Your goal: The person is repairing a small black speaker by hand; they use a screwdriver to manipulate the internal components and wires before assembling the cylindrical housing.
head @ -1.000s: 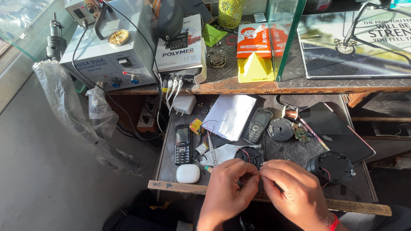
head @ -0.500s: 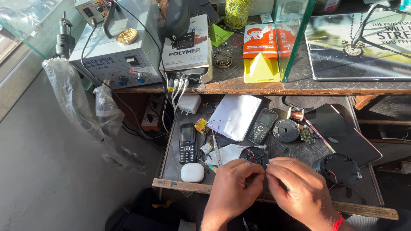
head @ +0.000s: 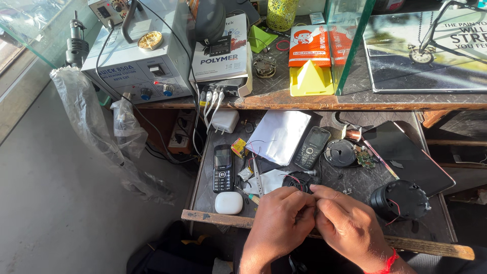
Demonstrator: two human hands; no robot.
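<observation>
cluttered desk (head: 304, 101) overhung an open drawer (head: 218, 217). at 6 o'clock, left hand (head: 278, 223) and right hand (head: 350, 228) pinched a thin wire (head: 299, 183), both grips narrow; work looked unfinished.

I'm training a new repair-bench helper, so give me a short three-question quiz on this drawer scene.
1. True or false: the white earbud case lies just in front of the black keypad phone.
2. Which lies partly on the white paper sheet? A) a second dark keypad phone B) the black tablet C) the white charger
3. Where are the left hand and right hand?

Key
1. True.
2. A.
3. Together, fingertips meeting over the front edge of the drawer, beside a small black round part with red wires.
</observation>
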